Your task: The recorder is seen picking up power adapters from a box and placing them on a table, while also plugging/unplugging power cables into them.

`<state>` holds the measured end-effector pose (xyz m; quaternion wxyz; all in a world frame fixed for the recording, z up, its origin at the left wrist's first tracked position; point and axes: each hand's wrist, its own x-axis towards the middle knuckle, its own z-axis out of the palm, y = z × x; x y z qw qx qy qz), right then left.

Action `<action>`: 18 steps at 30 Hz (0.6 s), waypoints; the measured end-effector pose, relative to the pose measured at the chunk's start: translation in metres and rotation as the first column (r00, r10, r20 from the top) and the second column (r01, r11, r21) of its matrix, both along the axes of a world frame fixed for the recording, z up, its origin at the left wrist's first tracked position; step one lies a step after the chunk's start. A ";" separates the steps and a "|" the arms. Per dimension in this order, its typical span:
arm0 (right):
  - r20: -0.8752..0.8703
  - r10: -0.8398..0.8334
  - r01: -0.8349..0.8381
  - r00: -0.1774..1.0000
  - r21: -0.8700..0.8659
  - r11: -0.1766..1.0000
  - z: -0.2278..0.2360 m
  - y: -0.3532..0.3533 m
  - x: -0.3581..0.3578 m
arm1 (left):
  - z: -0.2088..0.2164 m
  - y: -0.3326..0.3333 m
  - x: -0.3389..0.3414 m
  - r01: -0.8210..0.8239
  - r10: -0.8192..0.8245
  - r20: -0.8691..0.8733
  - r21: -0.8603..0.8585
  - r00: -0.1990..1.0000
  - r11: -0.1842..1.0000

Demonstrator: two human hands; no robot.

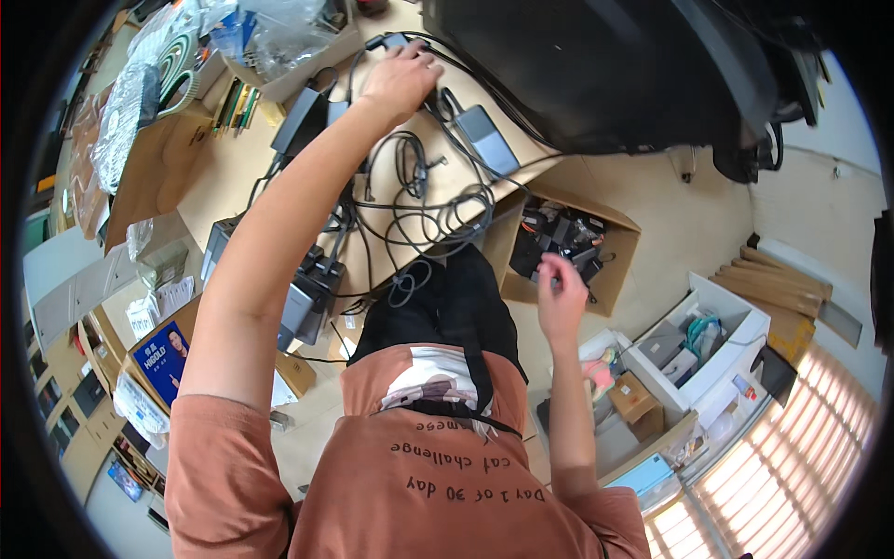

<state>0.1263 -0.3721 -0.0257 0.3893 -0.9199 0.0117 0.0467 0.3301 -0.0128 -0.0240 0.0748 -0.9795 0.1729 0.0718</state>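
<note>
My left hand (402, 79) reaches far forward over a wooden table (233, 168). Its fingers curl over a black cable (438, 121) in a tangle of cables. A grey power adapter (484, 138) lies just right of that hand. My right hand (562, 298) hangs lower at my side with its fingers loosely bent and nothing visible in it. It hovers above an open cardboard box (615, 270) that holds black devices and wires (559, 233).
A large black object (605, 65) fills the upper right over the table. Black adapters (312, 289) sit at the table's near edge. Bags, pens and boxes crowd the far left. On the floor stand a white bin (717, 335), cardboard boxes (633, 396) and a blue box (168, 359).
</note>
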 end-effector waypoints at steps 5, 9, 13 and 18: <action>-0.341 -0.147 0.106 0.928 -0.136 0.985 -0.044 -0.085 -0.131 | 0.026 -0.057 -0.057 -0.106 0.301 0.260 -0.571 0.917 0.814; -0.437 -0.189 0.150 0.879 -0.122 0.981 -0.086 -0.146 -0.201 | 0.050 -0.138 -0.184 -0.199 0.441 0.061 -0.832 0.895 0.518; -0.522 -0.227 0.218 0.822 -0.080 0.973 -0.151 -0.193 -0.210 | -0.051 -0.208 -0.304 -0.333 0.072 -0.366 -0.728 0.928 0.599; -0.599 -0.269 0.190 0.754 -0.193 0.963 -0.300 -0.272 -0.171 | -0.247 -0.244 -0.408 -0.483 0.283 -0.589 -0.213 0.757 0.849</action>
